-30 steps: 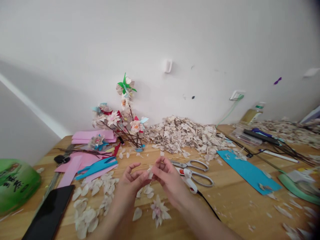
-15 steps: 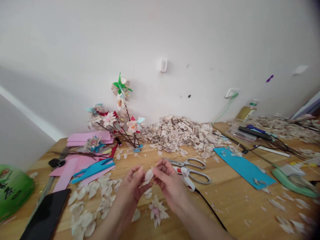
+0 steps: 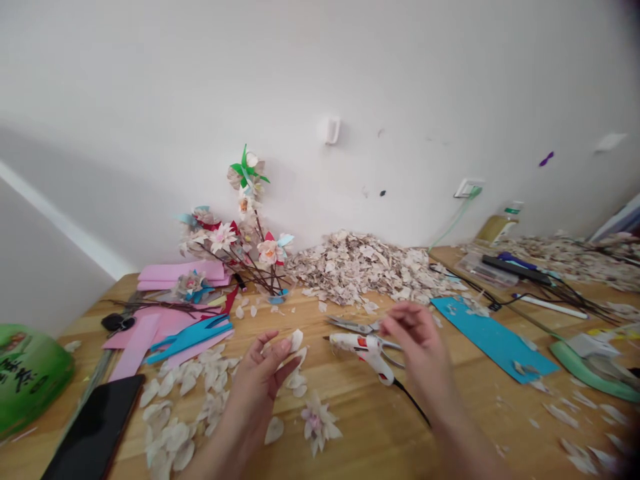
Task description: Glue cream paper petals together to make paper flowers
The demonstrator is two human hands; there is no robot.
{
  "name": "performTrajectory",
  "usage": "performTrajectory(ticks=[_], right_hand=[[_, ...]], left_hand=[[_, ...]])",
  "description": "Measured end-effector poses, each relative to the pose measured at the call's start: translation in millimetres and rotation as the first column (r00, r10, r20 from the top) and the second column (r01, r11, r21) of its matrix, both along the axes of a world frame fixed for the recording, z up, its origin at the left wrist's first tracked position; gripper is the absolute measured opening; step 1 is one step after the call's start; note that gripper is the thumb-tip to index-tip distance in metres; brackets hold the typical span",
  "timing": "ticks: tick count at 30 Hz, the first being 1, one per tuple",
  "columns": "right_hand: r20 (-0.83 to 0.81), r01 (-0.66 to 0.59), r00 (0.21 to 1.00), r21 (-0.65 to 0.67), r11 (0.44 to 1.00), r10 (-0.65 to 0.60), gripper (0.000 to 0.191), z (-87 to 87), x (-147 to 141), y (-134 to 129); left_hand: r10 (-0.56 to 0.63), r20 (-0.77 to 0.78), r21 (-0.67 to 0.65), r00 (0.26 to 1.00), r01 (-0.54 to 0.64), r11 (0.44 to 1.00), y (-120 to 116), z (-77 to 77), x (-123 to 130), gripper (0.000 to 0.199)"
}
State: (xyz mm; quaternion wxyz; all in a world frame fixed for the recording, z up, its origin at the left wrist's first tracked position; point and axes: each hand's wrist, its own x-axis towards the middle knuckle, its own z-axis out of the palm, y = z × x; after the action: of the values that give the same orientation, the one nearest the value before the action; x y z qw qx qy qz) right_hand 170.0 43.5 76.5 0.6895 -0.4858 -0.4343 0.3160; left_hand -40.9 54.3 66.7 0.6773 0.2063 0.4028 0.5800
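My left hand (image 3: 260,373) sits low in the middle of the table, fingers spread, with a pale paper petal (image 3: 297,341) held at its fingertips. My right hand (image 3: 417,340) is raised apart from it, fingers curled together, with nothing visible in them. Beneath that hand lies a white hot glue gun (image 3: 361,351) with a black cord (image 3: 413,400), partly over steel scissors (image 3: 350,325). A finished paper flower (image 3: 315,423) and loose petals (image 3: 167,427) lie near my left hand.
The wooden table (image 3: 360,433) holds a large heap of paper petals (image 3: 365,267) against the white wall, and paper-flower branches (image 3: 235,247). Pink and blue paper (image 3: 190,337), a blue sheet (image 3: 490,340), a black phone (image 3: 95,427) and a green bowl (image 3: 30,377) lie around.
My right hand has let go of the petal and moved right, over the glue gun. The glue gun now lies turned, across the scissors. My left hand keeps the petal.
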Motion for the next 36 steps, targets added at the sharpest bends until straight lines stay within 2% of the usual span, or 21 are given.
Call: performTrajectory(ticks=[2,3,4,6,8,10,12,17,20,23,27,32,36], right_hand=[[0.118,0.047,0.992,-0.062,0.997,-0.039,0.028,-4.1,38.0,-0.4],[0.16,0.023,0.987,-0.127,0.992,-0.003,0.029,-7.8,55.3,-1.0],[0.191,-0.031,0.979,-0.215,0.976,0.073,0.031,-12.3,70.3,-1.9],[0.217,-0.186,0.935,-0.375,0.908,0.281,0.035,-22.8,90.2,-4.4],[0.233,-0.308,0.859,-0.477,0.823,0.456,0.044,-33.8,94.3,-6.2],[0.291,-0.314,0.808,-0.523,0.792,0.512,0.055,-44.0,84.4,-4.5],[0.4,-0.217,0.797,-0.51,0.832,0.453,0.056,-52.8,66.9,1.8],[0.465,-0.184,0.777,-0.476,0.86,0.423,0.017,-62.9,31.0,24.3],[0.467,-0.195,0.782,-0.447,0.873,0.413,0.022,-54.5,19.0,29.0],[0.416,-0.247,0.817,-0.371,0.895,0.398,0.025,-37.5,3.3,23.4],[0.249,-0.364,0.85,-0.358,0.86,0.464,0.029,-20.1,-20.4,7.5],[0.201,-0.357,0.88,-0.319,0.878,0.43,0.028,-18.7,-29.9,-5.6],[0.17,-0.369,0.88,-0.344,0.863,0.444,0.03,-21.3,-25.7,-7.3]], left_hand=[[0.018,-0.003,0.012,1.0,-0.018,1.0,0.2,2.1,-1.0,0.029],[0.026,-0.006,0.02,1.0,-0.026,0.999,0.1,3.0,-1.5,0.028],[0.033,-0.01,0.027,0.999,-0.033,0.999,0.1,3.7,-1.8,0.028],[0.046,-0.02,0.044,0.999,-0.045,0.998,-0.2,4.7,-2.1,0.029],[0.055,-0.034,0.063,0.998,-0.053,0.997,-0.3,5.1,-2.3,0.031],[0.057,-0.054,0.089,0.997,-0.052,0.995,0.2,5.3,-3.2,0.034],[0.06,-0.085,0.123,0.995,-0.05,0.991,1.6,5.4,-5.2,0.037],[0.099,-0.176,0.213,0.979,-0.061,0.975,7.2,7.6,-12.9,0.044],[0.124,-0.208,0.239,0.97,-0.073,0.968,10.3,8.9,-16.0,0.045],[0.149,-0.233,0.246,0.961,-0.09,0.965,14.0,7.5,-18.2,0.046],[0.165,-0.268,0.266,0.949,-0.091,0.96,18.0,2.1,-20.1,0.048],[0.222,-0.314,0.325,0.923,-0.115,0.939,17.4,-2.3,-17.1,0.048],[0.238,-0.325,0.32,0.915,-0.13,0.939,15.5,-1.6,-13.6,0.05]])
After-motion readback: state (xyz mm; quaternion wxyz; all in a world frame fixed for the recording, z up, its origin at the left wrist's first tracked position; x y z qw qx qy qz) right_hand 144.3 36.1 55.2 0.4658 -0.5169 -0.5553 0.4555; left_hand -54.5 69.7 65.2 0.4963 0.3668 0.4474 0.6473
